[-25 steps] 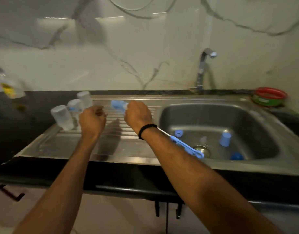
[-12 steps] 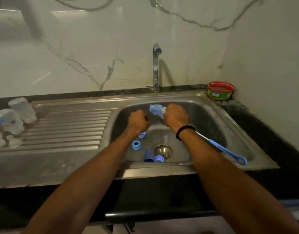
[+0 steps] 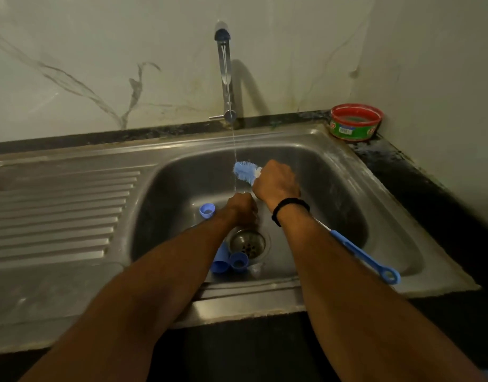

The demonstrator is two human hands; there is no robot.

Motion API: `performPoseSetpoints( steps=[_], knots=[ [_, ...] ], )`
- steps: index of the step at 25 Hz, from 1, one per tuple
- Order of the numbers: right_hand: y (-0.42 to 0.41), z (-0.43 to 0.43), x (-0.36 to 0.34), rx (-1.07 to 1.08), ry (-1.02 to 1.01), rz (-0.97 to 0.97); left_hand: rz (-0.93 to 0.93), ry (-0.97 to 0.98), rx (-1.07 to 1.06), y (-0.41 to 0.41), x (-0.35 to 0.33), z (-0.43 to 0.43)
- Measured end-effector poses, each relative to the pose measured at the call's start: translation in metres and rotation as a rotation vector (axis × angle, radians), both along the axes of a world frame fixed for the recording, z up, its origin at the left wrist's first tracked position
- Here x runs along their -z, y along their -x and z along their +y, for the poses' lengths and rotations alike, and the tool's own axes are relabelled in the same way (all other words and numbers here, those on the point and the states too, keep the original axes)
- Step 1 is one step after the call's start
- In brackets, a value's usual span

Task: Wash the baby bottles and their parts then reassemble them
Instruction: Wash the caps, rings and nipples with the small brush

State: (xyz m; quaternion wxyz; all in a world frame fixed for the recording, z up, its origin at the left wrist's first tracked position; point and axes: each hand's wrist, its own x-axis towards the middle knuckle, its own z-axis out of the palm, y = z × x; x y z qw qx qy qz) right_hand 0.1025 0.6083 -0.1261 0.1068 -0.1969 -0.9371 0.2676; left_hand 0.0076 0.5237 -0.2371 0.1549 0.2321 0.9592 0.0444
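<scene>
My right hand [image 3: 275, 183] grips a blue bottle brush just behind its bristle head [image 3: 245, 172]. The brush's long blue handle [image 3: 361, 257] runs back under my forearm to the sink's front right. A thin stream of water falls from the tap [image 3: 223, 67] past the bristles. My left hand [image 3: 241, 209] is low in the basin just above the drain [image 3: 247, 241], fingers curled; what they hold, if anything, is hidden. Loose in the basin lie a blue ring [image 3: 207, 210], a blue cap [image 3: 220, 259], a second blue ring [image 3: 239, 261] and a clear teat [image 3: 256, 270].
The steel sink [image 3: 347, 172] has a ribbed draining board [image 3: 58, 213] on the left. A red and green tub [image 3: 355, 121] stands on the dark counter at the back right corner. Marble wall runs close behind the tap.
The view swung right from the draining board and its bottles to the basin. My right hand carried the brush under the running water; my left hand dropped toward the drain.
</scene>
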Motion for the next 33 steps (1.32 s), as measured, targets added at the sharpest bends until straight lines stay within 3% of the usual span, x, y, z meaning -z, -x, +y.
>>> performPoseSetpoints(
  steps=[3,5,9,13,16,23,27,33],
  knots=[
    [-0.001,0.002,0.003,0.004,0.002,-0.011,-0.049,-0.146,-0.106,0.004,-0.002,-0.006],
    [0.0,0.003,0.004,0.0,0.017,-0.01,-0.119,-0.347,-0.275,0.005,-0.01,-0.017],
    [0.0,-0.002,0.005,-0.03,0.066,-0.018,-0.451,-1.081,-0.719,-0.003,-0.042,-0.061],
    [-0.004,0.001,-0.004,-0.028,0.107,-0.002,-0.515,-1.436,-0.944,-0.003,-0.062,-0.095],
    [-0.004,0.009,-0.01,-0.034,0.118,-0.004,-0.558,-1.543,-0.961,-0.002,-0.068,-0.092],
    [-0.005,0.03,-0.032,-0.077,-0.02,-0.03,-0.698,-1.646,-0.717,0.012,-0.081,-0.043],
    [-0.007,0.036,-0.044,-0.03,-0.162,0.013,-0.694,-1.661,-0.676,0.019,-0.084,-0.043],
    [-0.003,0.022,-0.029,-0.076,-0.206,-0.005,-0.605,-1.593,-0.616,0.014,-0.085,-0.047]
  ],
)
